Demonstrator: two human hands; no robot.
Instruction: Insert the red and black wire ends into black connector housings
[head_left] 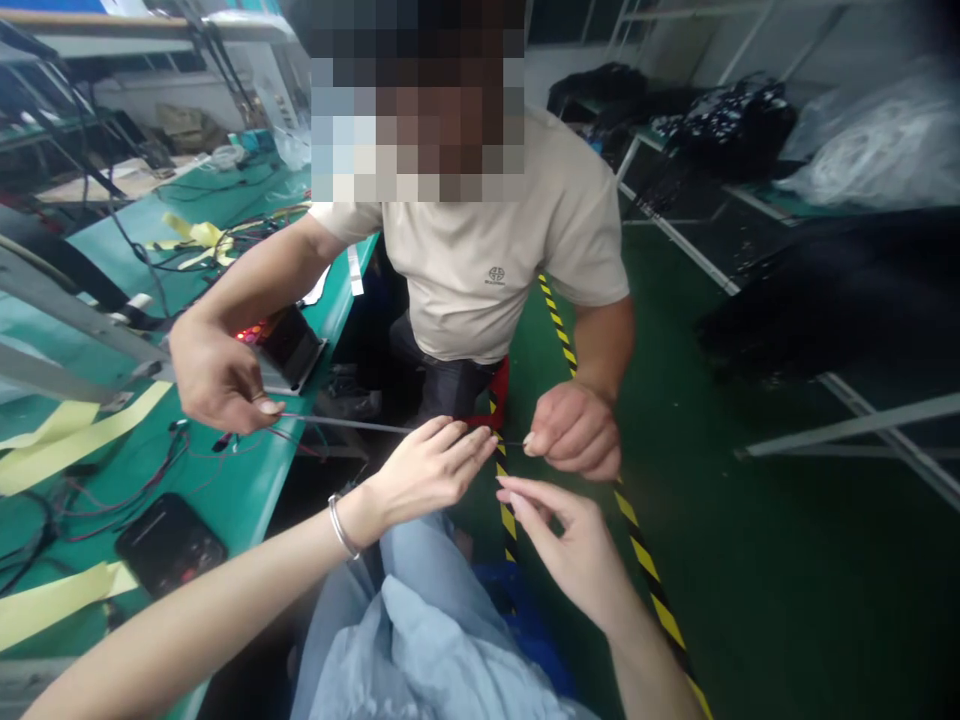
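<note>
Head view: at the centre of the frame, the wearer's left hand [435, 470] is reaching palm down, its fingers lying together over a thin grey strip [352, 424]; the fingers are hiding part of the strip, so whether they are pinching or merely touching it cannot be told; right of centre and lower, the wearer's right hand [570, 540] is forming a narrow pinch of thumb and index finger, though whether anything fine is lying between the tips cannot be told.

The strip is running with its long axis across the frame, dipping slightly rightward; it is passing at the left hand, the nearer one, and is lying just above the right fingertips in the frame; the co-worker's right hand [221, 380] is gripping its left end, while the co-worker's left hand [576, 432] is pinching its right end.

Counting outward: one strip is spanning four hands; one silver bracelet [340, 527] is circling the wearer's left wrist; on the green table [251, 490] at left, one box with red lights [292, 345], one dark device [171, 545] and at least three yellow strips [60, 603] are lying; two lines of striped floor tape [651, 570] are crossing the green floor.
</note>
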